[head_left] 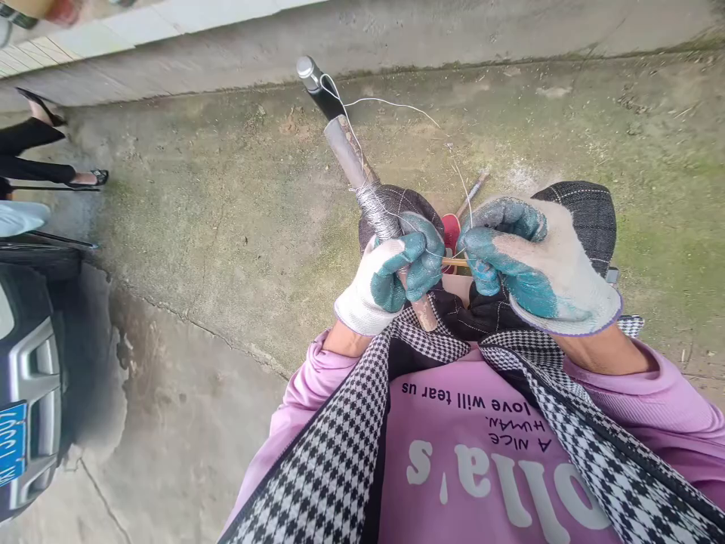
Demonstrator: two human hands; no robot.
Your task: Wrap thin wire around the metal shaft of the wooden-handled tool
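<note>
My left hand, in a white glove with teal-coated fingers, is closed around a greyish-brown rod held at a slant. Thin silvery wire is wound in many turns about the rod's middle. My right hand, gloved alike, pinches a thin yellowish stick that spans the gap between both hands. A fine strand also runs across this gap. From near my right fingertips, a pale loose strand rises and loops toward a black cylinder with a silver cap beyond the rod.
Mossy concrete ground lies below, with a low wall along the far side. A person's legs show at the left, above a parked car. A red object and a thin stick sit past my hands.
</note>
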